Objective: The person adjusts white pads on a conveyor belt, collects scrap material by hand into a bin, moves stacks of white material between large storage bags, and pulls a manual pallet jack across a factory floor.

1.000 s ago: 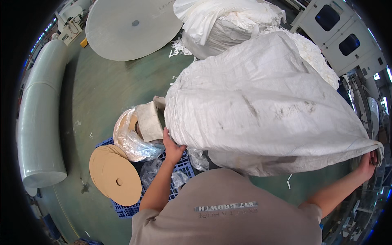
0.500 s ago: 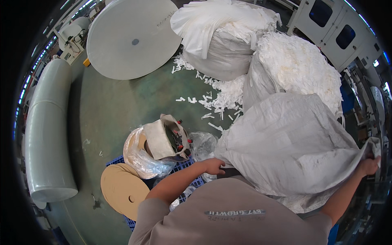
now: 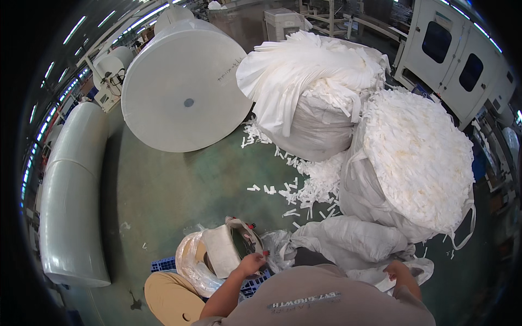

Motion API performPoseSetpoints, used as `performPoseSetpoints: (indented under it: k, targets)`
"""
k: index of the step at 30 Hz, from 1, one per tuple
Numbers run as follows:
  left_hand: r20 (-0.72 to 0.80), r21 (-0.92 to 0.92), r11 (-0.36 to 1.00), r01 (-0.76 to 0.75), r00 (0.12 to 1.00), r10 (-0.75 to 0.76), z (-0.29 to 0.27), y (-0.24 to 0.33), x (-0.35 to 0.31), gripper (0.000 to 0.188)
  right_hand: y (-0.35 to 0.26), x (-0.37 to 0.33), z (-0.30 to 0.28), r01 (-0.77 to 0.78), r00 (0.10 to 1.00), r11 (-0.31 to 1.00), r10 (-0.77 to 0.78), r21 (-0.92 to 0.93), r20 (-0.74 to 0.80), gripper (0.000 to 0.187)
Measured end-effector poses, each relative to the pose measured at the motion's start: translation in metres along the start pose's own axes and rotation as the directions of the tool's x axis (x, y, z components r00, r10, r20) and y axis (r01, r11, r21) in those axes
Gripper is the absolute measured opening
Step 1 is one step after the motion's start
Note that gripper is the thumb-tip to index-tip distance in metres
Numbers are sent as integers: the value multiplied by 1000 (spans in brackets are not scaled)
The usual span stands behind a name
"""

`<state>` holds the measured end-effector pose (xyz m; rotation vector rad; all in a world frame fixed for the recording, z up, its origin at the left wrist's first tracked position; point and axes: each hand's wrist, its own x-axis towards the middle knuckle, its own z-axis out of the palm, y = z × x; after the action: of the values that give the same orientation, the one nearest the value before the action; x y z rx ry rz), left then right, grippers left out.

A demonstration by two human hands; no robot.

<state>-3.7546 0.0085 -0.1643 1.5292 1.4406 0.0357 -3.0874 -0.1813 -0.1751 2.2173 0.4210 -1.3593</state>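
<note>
My left hand [image 3: 253, 264] is over the near edge of a beige canvas bag [image 3: 222, 252] with red-tipped items in it. Its fingers are loosely bent, the thumb apart, with nothing visible in them. My right hand [image 3: 398, 270] hangs just above a crumpled white woven sack [image 3: 356, 239], fingers apart and empty. That sack lies slumped on the floor in front of me. Past it stands a bulk bag [image 3: 364, 187] heaped with white scraps [image 3: 418, 157]. Another bulk bag [image 3: 310, 122] behind it is topped with long white strips [image 3: 293, 70].
White offcuts [image 3: 312, 185] litter the green floor. A huge white roll [image 3: 185, 76] stands at the back left; a long wrapped roll [image 3: 76, 201] lies at far left. Cardboard discs [image 3: 168, 299] and a plastic-wrapped roll [image 3: 190, 261] are by the blue pallet [image 3: 163, 264]. Machine cabinets [image 3: 451, 60] stand back right.
The white woven sack, held stretched between both hands before, has dropped into a crumpled heap. My hands have come off it; the left moved toward the canvas bag, the right inward. My view has tilted up.
</note>
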Motion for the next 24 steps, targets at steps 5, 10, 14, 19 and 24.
performPoseSetpoints:
  k: [5,10,14,19,24]
  targets:
    - [-102,-83,996,25,994,-33,-56,-4,71,44,-151,-18,-102,655,601,659,-751,-370,-274,29]
    - [-295,-394,918,-38,952,-87,-98,36,122,36,-314,-124,-165,791,358,503,-843,-349,-402,33]
    - [-290,-446,895,-23,949,-120,-139,34,153,32,-397,-160,-179,855,274,375,-913,-359,-303,34]
    - [-244,-451,893,8,961,-131,-183,32,223,32,-455,-141,-189,834,343,427,-898,-349,-277,34]
    - [-232,-246,969,30,969,-88,-246,11,311,41,-520,-150,-208,793,420,531,-832,-300,-362,30]
